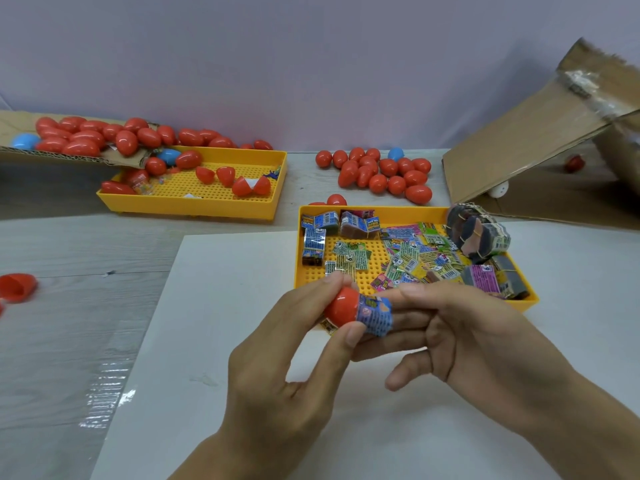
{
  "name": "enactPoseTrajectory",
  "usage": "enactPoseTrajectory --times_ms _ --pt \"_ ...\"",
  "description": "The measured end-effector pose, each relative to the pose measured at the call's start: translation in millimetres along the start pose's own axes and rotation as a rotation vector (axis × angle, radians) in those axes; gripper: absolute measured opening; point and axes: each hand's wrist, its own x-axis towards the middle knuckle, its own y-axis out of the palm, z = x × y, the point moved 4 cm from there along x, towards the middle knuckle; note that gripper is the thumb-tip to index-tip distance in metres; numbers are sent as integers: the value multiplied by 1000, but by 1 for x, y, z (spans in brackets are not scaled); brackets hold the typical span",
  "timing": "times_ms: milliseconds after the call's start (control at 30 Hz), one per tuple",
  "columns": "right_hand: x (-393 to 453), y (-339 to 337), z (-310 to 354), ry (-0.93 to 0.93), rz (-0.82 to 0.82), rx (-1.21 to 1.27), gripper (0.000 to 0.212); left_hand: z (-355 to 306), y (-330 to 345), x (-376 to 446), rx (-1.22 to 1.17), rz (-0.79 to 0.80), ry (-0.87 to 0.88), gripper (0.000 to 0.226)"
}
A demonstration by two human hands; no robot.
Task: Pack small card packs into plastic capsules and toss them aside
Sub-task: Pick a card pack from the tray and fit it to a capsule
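Note:
My left hand (pixel 287 368) pinches a red capsule half (pixel 341 306) between thumb and fingertips. A rolled blue card pack (pixel 375 315) sticks out of its open end. My right hand (pixel 460 341) holds that pack with thumb on top and fingers beneath it. Both hands hover over a white sheet (pixel 221 327), just in front of a yellow tray (pixel 367 210) filled with several loose and bundled card packs (pixel 408 258).
A second yellow tray (pixel 194 202) at the back left holds open red capsule halves. A cardboard flap (pixel 69 157) carries many red capsules. A heap of closed red capsules (pixel 377 173) lies behind the card tray. A cardboard box (pixel 540 140) stands right. Another red half (pixel 17 287) lies far left.

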Motion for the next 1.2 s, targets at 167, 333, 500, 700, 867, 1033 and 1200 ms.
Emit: enactPoseTrajectory --times_ms 167,333,500,700,867,1033,1200 --pt "1 2 -6 59 -31 -14 37 1 5 -1 38 112 -62 38" --pt "0 -3 -7 87 -87 -15 27 -1 7 -2 78 97 -1 38" --pt "2 -6 -9 66 -136 -15 21 4 8 -2 75 116 24 41" --pt "2 -5 -6 30 -111 -40 21 6 6 -2 81 76 36 38" --pt "3 -5 -8 33 -125 -50 22 8 8 -2 14 83 -10 39" --pt "2 -5 -4 -8 -164 -85 28 14 5 -3 -154 44 -129 36" --pt "-1 -10 2 -175 -305 -232 17 22 3 -3 -300 -28 -223 35"
